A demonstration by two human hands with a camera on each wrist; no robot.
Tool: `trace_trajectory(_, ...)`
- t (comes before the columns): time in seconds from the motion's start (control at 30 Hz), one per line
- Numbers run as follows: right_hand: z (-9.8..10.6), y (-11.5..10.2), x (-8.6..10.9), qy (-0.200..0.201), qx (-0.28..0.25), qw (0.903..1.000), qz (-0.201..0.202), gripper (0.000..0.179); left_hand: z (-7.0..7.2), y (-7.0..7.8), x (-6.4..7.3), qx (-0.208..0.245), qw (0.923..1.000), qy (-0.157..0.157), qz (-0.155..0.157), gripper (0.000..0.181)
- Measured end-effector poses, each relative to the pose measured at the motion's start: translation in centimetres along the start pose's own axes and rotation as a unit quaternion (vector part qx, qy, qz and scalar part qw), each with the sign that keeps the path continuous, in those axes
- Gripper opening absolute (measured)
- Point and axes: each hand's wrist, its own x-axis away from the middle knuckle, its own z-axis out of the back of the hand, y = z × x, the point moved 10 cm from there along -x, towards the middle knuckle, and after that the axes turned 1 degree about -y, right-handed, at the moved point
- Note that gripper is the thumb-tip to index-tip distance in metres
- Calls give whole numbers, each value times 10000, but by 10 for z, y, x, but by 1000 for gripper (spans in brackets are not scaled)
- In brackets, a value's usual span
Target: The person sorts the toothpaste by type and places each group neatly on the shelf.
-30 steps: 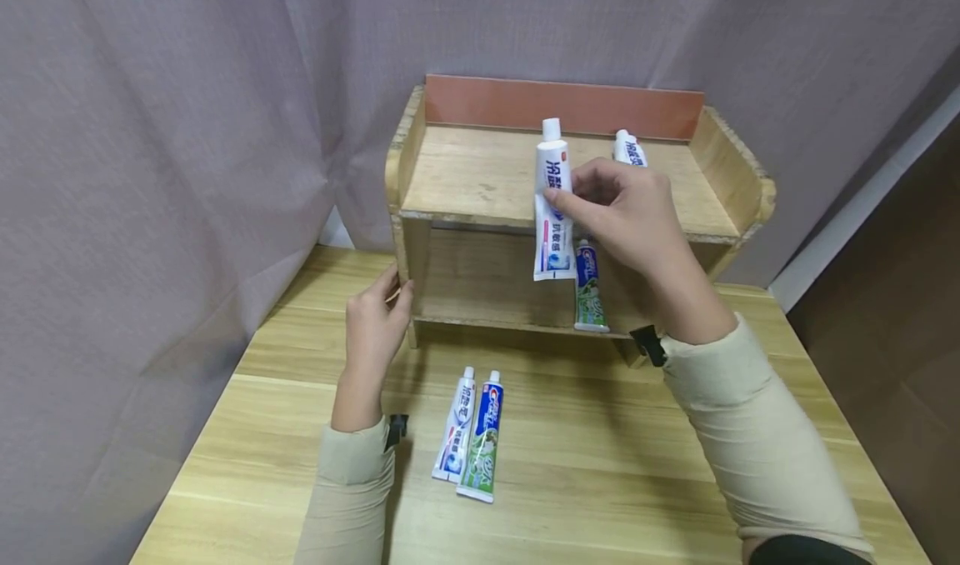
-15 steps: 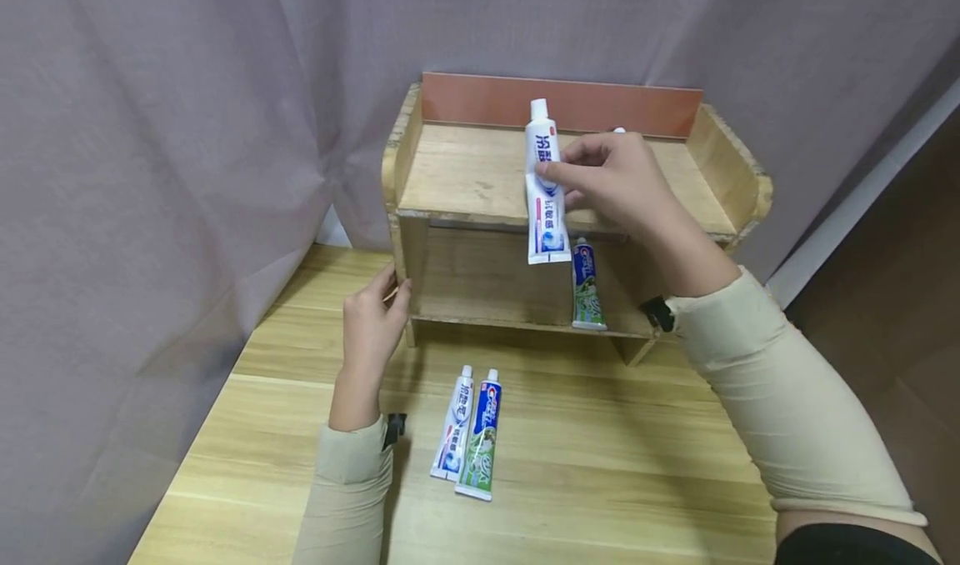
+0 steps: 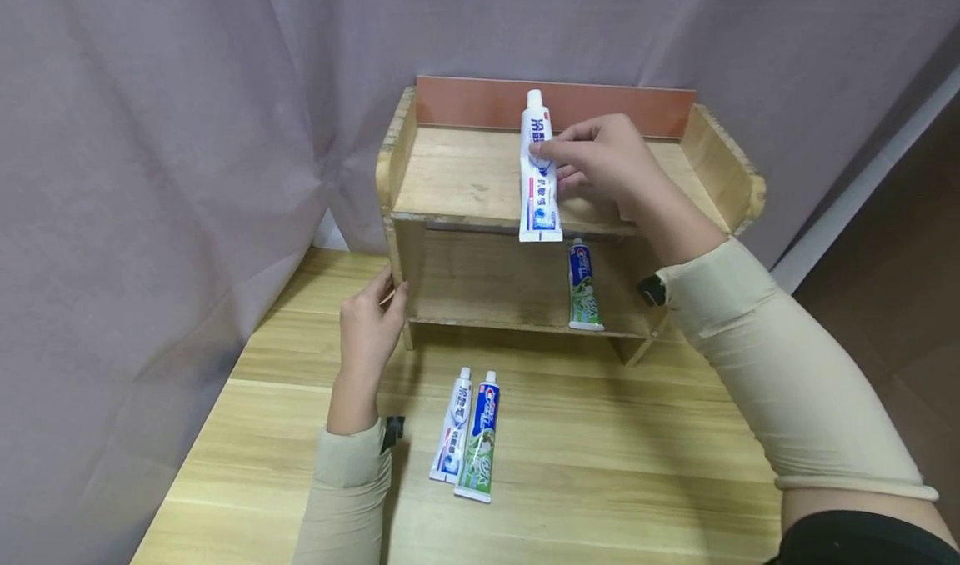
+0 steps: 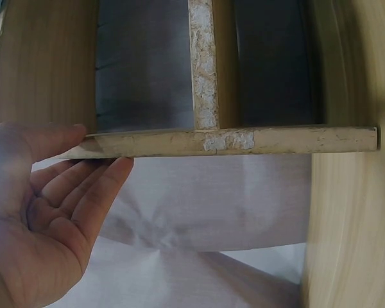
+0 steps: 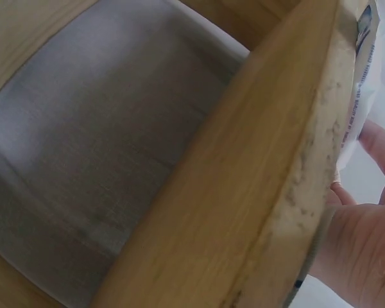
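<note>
My right hand (image 3: 607,161) pinches a white toothpaste tube (image 3: 538,207) between thumb and fingers. The tube is cap up, in front of and above the upper board of a two-tier wooden shelf (image 3: 453,173). In the right wrist view, part of the white tube (image 5: 362,96) and the hand (image 5: 362,250) show behind a board edge. My left hand (image 3: 367,327) holds the front edge of the shelf's left side; the left wrist view has thumb and fingers on opposite faces of that panel (image 4: 167,142). On the lower board lies a blue-green Crest toothpaste tube (image 3: 583,286).
Side by side on the wooden table (image 3: 600,465), before the shelf, lie another white toothpaste tube (image 3: 452,427) and another blue-green Crest tube (image 3: 480,448). A reddish-brown strip (image 3: 480,102) backs the upper tier. Grey cloth (image 3: 187,132) hangs behind.
My right hand has carried the white toothpaste tube up and left over the upper tier. The white tube seen there earlier is now hidden behind that hand. My left hand keeps its hold.
</note>
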Motion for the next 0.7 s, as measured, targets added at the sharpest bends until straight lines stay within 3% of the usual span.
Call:
trace_trajectory(0.53, 3, 2, -19, 118, 682, 9965, -472, 54, 1, 2, -1, -52, 9998, 75, -152, 33)
trace_trajectory(0.7, 8, 1, -23, 253, 864, 9951, -420, 51, 1, 3, -2, -65, 9998, 95, -176, 33)
